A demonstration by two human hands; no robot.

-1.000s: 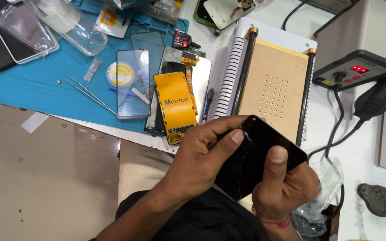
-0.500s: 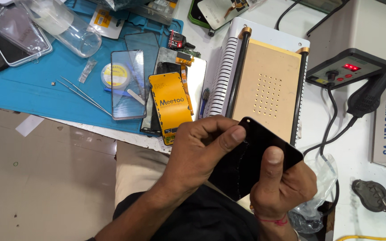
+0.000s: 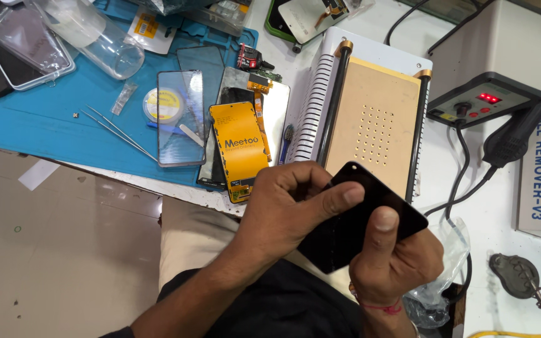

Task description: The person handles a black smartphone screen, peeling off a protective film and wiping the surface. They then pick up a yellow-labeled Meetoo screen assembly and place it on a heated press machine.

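Grip unchanged: my left hand and right hand still pinch the black screen panel, now raised slightly.

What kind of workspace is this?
Likely a phone repair bench: both hands hold a black glass phone screen panel beside a tan perforated heating plate, with thin metal tweezers on a blue work mat.

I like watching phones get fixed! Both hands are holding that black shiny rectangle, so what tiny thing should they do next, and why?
Probably set it flat on the tan plate just behind. The black glass panel is tilted in the air, pinched by the left hand from above and the right hand from below, the right thumb pressing its face. The plate's surface is bare and the closest flat spot.
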